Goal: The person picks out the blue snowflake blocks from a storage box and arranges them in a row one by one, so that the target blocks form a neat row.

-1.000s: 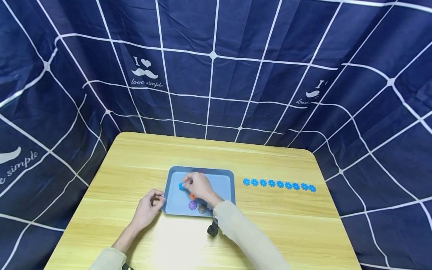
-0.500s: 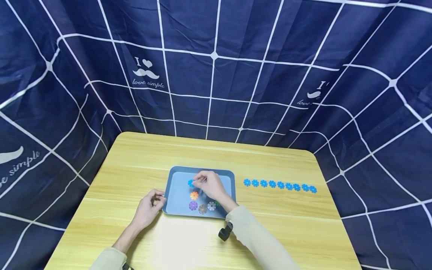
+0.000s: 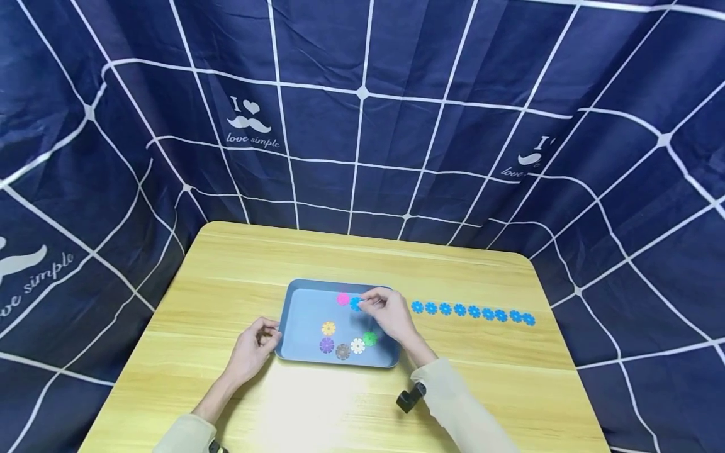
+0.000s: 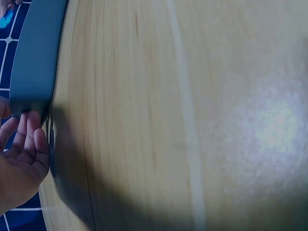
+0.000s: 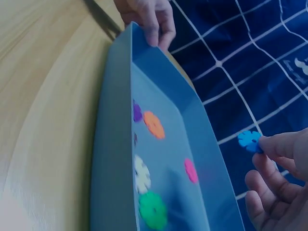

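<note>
My right hand [image 3: 387, 311] pinches a blue notched plastic disc [image 5: 249, 140] between thumb and forefinger, above the right part of the blue-grey tray [image 3: 300, 327]. My left hand [image 3: 253, 346] grips the tray's left wall near its front corner, fingers outside and thumb at the rim. Inside the tray lie a pink disc [image 3: 343, 299] near the back, then orange [image 3: 328, 328], purple [image 3: 326, 345], brown [image 3: 342, 351], white [image 3: 357, 345] and green [image 3: 370, 338] discs toward the front. The left wrist view shows the left hand's fingertips [image 4: 31, 118] against the tray's outer wall.
A row of several blue discs [image 3: 474, 311] runs across the wooden table [image 3: 481, 371] right of the tray. Dark blue curtains [image 3: 317, 138] with white lines surround the table's back and sides. A black wrist device [image 3: 411, 397] sits at the right sleeve.
The right hand has carried the blue disc rightward across the tray, uncovering the pink, orange, white and green discs. The left hand stays at the tray's left side.
</note>
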Demonstrator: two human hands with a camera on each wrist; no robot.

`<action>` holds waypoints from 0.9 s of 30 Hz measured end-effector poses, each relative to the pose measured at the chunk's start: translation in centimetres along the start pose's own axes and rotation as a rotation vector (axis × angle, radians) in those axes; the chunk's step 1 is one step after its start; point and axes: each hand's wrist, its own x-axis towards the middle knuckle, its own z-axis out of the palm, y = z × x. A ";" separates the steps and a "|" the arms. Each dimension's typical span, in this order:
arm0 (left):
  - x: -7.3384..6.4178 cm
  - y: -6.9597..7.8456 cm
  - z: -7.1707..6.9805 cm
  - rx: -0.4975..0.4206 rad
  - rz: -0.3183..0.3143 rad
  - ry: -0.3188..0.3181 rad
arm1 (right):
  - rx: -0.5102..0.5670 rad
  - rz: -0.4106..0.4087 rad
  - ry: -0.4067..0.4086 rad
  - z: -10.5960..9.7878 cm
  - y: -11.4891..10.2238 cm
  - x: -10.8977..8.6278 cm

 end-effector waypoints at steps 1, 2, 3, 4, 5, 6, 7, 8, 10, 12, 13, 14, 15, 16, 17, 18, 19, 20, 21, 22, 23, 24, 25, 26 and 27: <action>0.0 0.0 0.0 0.000 0.000 0.000 | 0.005 0.017 0.015 -0.4 0.2 0.0; 0.0 0.0 0.0 0.001 0.000 0.000 | 0.009 0.032 0.029 -0.7 0.3 -0.1; 0.0 -0.1 0.0 0.003 0.000 -0.001 | 0.010 0.045 0.044 -1.1 0.4 -0.1; 0.0 -0.1 0.0 0.005 0.000 -0.002 | 0.014 0.059 0.059 -1.4 0.6 -0.2; 0.1 -0.1 0.0 0.008 0.000 -0.001 | 0.020 0.074 0.072 -1.8 0.8 -0.2; 0.1 -0.1 0.0 0.010 0.000 0.000 | 0.023 0.084 0.084 -2.1 1.0 -0.1; 0.1 0.0 0.0 0.013 0.000 0.001 | 0.027 0.095 0.095 -2.4 1.2 -0.1; 0.1 0.0 -0.1 0.014 0.001 0.002 | 0.032 0.104 0.105 -2.8 1.3 -0.1; 0.1 0.0 -0.1 0.018 0.004 0.004 | 0.049 0.117 0.123 -3.5 1.7 0.0; 0.1 0.0 0.0 0.019 0.007 0.006 | 0.076 0.123 0.137 -4.1 2.1 0.0; 0.1 0.0 0.0 0.019 0.010 0.007 | 0.085 0.127 0.144 -4.5 2.3 0.0; 0.1 0.0 0.0 0.019 0.012 0.008 | 0.095 0.128 0.151 -4.8 2.4 0.0; 0.1 0.0 0.0 0.020 0.014 0.008 | 0.103 0.130 0.157 -5.1 2.5 0.0; 0.1 0.0 0.0 0.018 0.015 0.009 | 0.113 0.134 0.164 -5.3 2.7 0.0; 0.1 -0.1 0.0 0.018 0.015 0.008 | 0.116 0.140 0.173 -5.6 2.8 0.0; 0.1 -0.1 0.0 0.018 0.015 0.009 | 0.117 0.148 0.181 -5.8 2.9 -0.1; 0.1 -0.1 0.0 0.018 0.014 0.009 | 0.115 0.154 0.186 -6.0 3.1 -0.1; 0.1 -0.2 0.0 0.018 0.013 0.010 | 0.117 0.163 0.190 -6.2 3.2 -0.1; 0.1 -0.2 0.0 0.017 0.012 0.011 | 0.117 0.171 0.194 -6.3 3.4 -0.2; 0.1 -0.2 0.0 0.016 0.010 0.011 | 0.119 0.179 0.201 -6.4 3.6 -0.2; 0.1 -0.2 0.0 0.016 0.009 0.010 | 0.120 0.185 0.205 -6.5 3.8 -0.2; 0.1 -0.2 0.0 0.015 0.007 0.009 | 0.123 0.191 0.207 -6.6 4.0 -0.2; 0.1 -0.2 0.0 0.014 0.004 0.009 | 0.124 0.195 0.211 -6.6 4.3 -0.1; 0.1 -0.2 0.0 0.012 0.001 0.008 | 0.125 0.200 0.219 -6.7 4.5 -0.1; 0.1 -0.1 0.0 0.010 -0.003 0.006 | 0.130 0.204 0.225 -6.7 4.8 -0.1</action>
